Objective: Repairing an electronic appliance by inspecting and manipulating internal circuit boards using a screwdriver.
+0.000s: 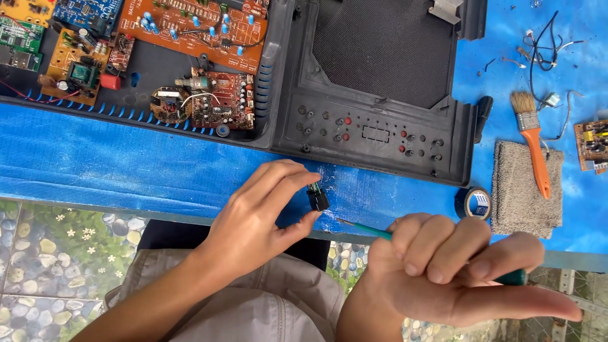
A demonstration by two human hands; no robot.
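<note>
Pinching a small black component (317, 199) between thumb and fingertips, the left hand (256, 218) holds it just above the near edge of the surface (95, 164), which is covered in blue sheeting. The grip keeps the part's upper end, where short green pins show, exposed and turned toward the tool. The right hand (437, 272) is clenched around a green-handled screwdriver (364, 229), thumb extended to the right; the thin shaft points left at the component, its tip near but apart from it. Holding the part off the surface presumably gives the tip free access.

Behind the hands, a dark plastic housing panel (380, 136) with a mesh opening and rows of small holes lies flat. To its left, an open case (133, 95) holds several orange and brown circuit boards. Toward the right edge lie a roll of black tape (474, 202), a grey cloth (525, 190), an orange-handled brush (532, 139) resting across the cloth, and loose wire scraps (544, 50) at the far right corner.
</note>
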